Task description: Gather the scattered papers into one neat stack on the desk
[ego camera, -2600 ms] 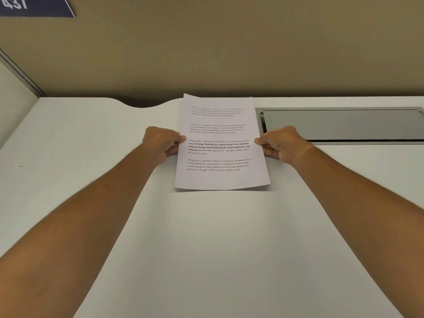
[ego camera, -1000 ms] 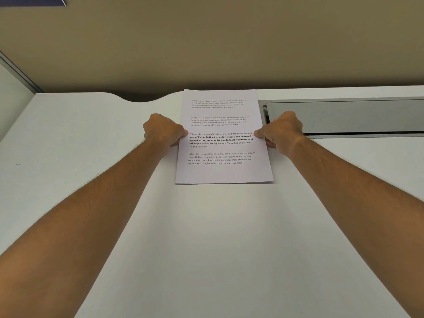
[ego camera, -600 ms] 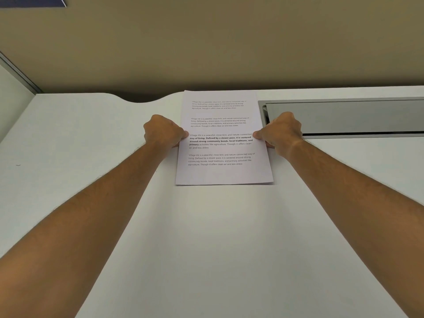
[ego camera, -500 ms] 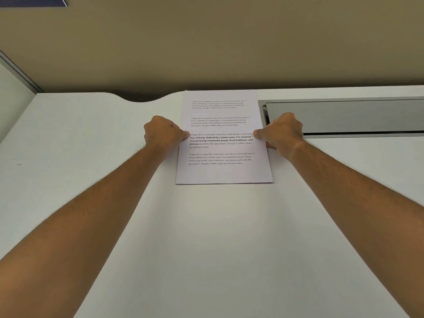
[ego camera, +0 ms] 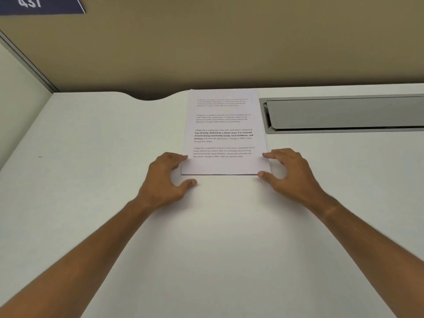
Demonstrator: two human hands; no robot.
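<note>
- The white worktop [ego camera: 91, 226] fills most of my view, running out to a tan wall [ego camera: 229, 42] along its far edge, with a curved notch cut into that edge.
- A long grey cable tray [ego camera: 344, 114] is set into the worktop toward the far right corner, its left end just beside the papers.
- The paper stack [ego camera: 224, 131] lies flat on the worktop at the middle of the far edge, printed side up, its long axis running straight away from me and its far short edge reaching the worktop's edge.
- The sheets look squared up; only a thin sliver of layered edges shows along the near short edge, and I see no loose sheets anywhere else on the worktop.
- My left hand [ego camera: 165, 180] sits at the stack's near left corner, fingers loosely spread, fingertips touching the left long edge, thumb on the worktop just below the near edge; it grips nothing.
- My right hand [ego camera: 289, 173] mirrors it at the near right corner, fingers relaxed against the right long edge, thumb tip at the corner, also gripping nothing.
- The stack lies directly ahead of both hands, centred between them, neither hand nearer.
- I judge the gathering essentially done; any final nudge would press inward from both long edges.
</note>
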